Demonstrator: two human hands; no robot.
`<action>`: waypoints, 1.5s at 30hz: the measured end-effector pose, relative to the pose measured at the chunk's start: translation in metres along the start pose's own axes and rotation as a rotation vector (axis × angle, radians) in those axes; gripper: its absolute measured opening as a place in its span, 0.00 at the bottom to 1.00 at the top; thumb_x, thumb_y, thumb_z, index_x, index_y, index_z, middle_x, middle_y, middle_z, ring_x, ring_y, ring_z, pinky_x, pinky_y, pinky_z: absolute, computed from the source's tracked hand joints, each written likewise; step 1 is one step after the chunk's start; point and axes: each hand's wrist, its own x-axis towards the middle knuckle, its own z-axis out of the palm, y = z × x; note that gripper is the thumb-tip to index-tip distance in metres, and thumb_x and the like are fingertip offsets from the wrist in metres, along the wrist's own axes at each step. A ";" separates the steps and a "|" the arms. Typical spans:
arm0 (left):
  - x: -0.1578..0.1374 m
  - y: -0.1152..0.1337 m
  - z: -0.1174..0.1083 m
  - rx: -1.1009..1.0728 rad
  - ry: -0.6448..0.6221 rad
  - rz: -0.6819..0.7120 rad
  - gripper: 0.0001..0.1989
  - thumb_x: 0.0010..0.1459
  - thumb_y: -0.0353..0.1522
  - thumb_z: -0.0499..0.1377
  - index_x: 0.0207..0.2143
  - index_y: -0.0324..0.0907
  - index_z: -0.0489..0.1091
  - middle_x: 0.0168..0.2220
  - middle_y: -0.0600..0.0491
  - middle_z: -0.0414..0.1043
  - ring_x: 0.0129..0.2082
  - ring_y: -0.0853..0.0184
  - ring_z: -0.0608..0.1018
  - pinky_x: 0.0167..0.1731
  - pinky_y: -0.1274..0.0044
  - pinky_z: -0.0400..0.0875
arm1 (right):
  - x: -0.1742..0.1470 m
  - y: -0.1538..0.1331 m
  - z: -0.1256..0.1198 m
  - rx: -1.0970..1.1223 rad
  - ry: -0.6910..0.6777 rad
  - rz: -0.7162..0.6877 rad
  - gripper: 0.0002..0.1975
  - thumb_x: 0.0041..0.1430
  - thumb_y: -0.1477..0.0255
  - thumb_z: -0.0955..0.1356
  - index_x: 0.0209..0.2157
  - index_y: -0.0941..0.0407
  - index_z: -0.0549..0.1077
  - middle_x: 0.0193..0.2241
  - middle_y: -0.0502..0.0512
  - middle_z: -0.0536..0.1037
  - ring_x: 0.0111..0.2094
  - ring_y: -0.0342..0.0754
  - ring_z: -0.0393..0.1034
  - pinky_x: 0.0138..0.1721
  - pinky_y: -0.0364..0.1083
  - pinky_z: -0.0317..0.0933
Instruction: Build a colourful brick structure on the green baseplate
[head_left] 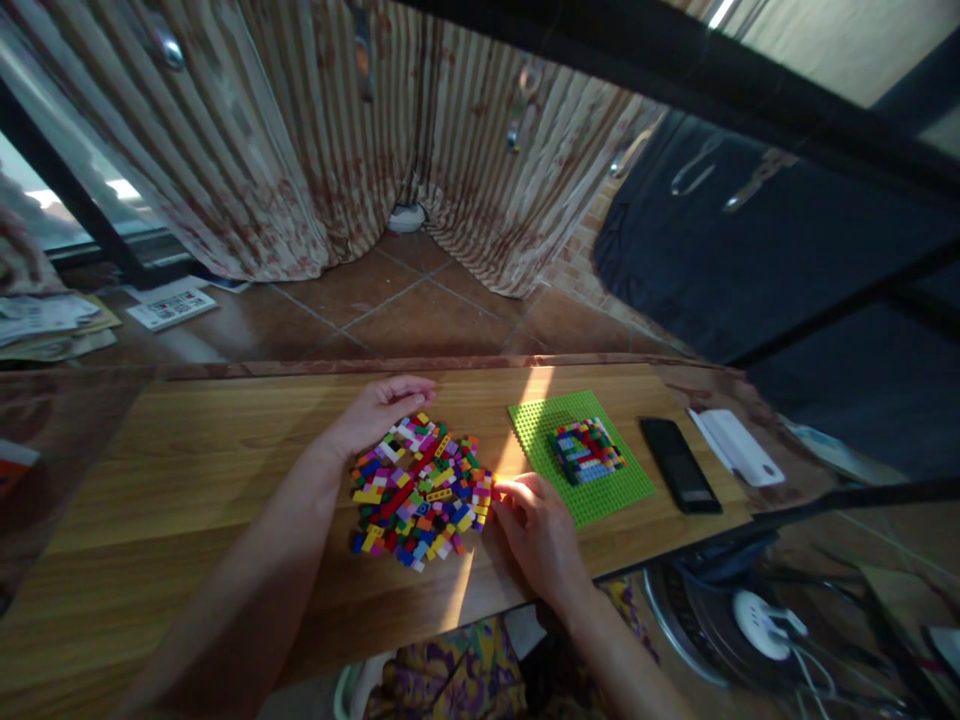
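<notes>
Below the frame's centre, loose bricks (420,495) flanked by two hands

On the wooden tabletop (187,470), the pile is bordered at its upper left by the left hand (379,410), its fingers loosely extended. At the pile's right edge, the right hand's (531,510) fingers are bent inward; whether a brick is gripped cannot be told. Right of centre, a green baseplate (534,425) is topped by a multicoloured build (589,450).

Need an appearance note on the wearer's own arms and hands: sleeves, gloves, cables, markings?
Left hand and right hand: human, both ungloved. Left forearm and right forearm: bare as far as they show, tapering to the wrists, no sleeve, watch or cable visible. No markings discernible; too small to rule out rings.
</notes>
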 end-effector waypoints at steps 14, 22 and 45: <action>-0.001 0.006 0.001 0.009 0.013 -0.007 0.20 0.52 0.42 0.64 0.45 0.43 0.74 0.45 0.49 0.78 0.47 0.61 0.78 0.52 0.67 0.69 | -0.015 0.042 -0.045 0.190 0.282 0.325 0.10 0.58 0.64 0.67 0.35 0.55 0.75 0.32 0.55 0.79 0.33 0.48 0.73 0.35 0.45 0.66; -0.001 0.007 0.000 0.031 0.030 -0.026 0.21 0.51 0.43 0.64 0.46 0.43 0.74 0.44 0.49 0.78 0.46 0.61 0.78 0.52 0.67 0.70 | -0.009 0.086 -0.068 0.224 0.554 0.528 0.17 0.52 0.59 0.70 0.35 0.58 0.77 0.31 0.57 0.79 0.32 0.49 0.73 0.35 0.47 0.66; 0.000 0.006 -0.002 0.046 0.020 -0.029 0.21 0.52 0.44 0.64 0.46 0.44 0.73 0.45 0.49 0.78 0.47 0.62 0.78 0.52 0.69 0.69 | 0.005 0.109 -0.045 0.548 0.741 0.505 0.18 0.43 0.60 0.75 0.32 0.59 0.78 0.29 0.55 0.80 0.32 0.49 0.74 0.37 0.49 0.67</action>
